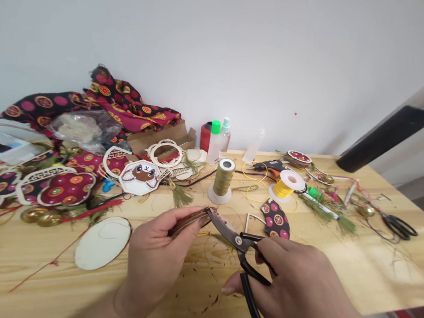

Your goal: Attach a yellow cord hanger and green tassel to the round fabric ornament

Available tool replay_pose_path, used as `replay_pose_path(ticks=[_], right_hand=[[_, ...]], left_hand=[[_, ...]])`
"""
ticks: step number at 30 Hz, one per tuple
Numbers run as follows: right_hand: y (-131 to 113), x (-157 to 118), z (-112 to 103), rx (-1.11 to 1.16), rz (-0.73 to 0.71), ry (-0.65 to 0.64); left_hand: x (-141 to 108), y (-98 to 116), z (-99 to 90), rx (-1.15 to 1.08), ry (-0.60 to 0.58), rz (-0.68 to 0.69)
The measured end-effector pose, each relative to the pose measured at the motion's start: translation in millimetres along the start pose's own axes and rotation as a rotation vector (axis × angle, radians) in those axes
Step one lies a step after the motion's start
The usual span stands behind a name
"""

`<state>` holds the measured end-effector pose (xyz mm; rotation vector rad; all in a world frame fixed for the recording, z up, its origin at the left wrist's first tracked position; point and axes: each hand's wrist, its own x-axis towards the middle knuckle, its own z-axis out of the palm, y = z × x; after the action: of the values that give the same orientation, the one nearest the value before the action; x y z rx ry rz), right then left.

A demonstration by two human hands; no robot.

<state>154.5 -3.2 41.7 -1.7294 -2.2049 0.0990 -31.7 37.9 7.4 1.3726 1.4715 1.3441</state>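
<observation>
My left hand (162, 246) is closed around a thin, flat, brownish piece (190, 223), seen nearly edge-on and partly covered by my fingers. In my right hand (297, 282) is a pair of scissors (227, 230) with black handles. Their blade tips meet the piece's far edge, close to my left fingertips; whether the blades are around it, I cannot tell. Left of my left hand lies a white oval disc (102, 243). Dark scraps (203, 308) are scattered on the wood beneath my hands. A patterned dark fabric piece (275, 219) lies just beyond my right hand.
Beyond my hands stand an olive thread spool (224, 180) and a yellow cord spool (284, 188). Decorated shapes (68, 188) and patterned cloth (127, 101) crowd the left. A glue gun (271, 166), other scissors (400, 227) and a leaning black roll (386, 141) are on the right.
</observation>
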Motion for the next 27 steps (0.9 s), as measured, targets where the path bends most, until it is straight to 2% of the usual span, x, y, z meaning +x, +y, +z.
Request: replay_pose_path(ticks=[3,7,12,19,22,27], right_hand=[[-0.5,-1.6,0.0,-0.016,-0.025,0.004],[1.4,-1.9,1.0,-0.052,-0.057,0.009],[2.0,-1.5,2.6,-0.066,-0.058,0.025],[2.0,-3.0,3.0,-0.072,-0.056,0.013],[1.3,-3.1,3.4,-0.021,-0.010,-0.055],[-2.0,-0.3,2.5,0.120,0.117,-0.211]], left_hand=[[-0.7,-0.5,-0.3,0.030,0.019,0.021],[-1.1,1.6,1.0,-0.007,0.006,-0.014],[-1.9,4.7,3.0,-0.039,0.047,-0.043],[-1.3,0.6,1.1,-0.038,0.016,-0.022],[-0.7,1.9,1.1,-0.091,0.001,-0.049],[4.2,1.2,-0.2,-0.174,-0.069,-0.172]])
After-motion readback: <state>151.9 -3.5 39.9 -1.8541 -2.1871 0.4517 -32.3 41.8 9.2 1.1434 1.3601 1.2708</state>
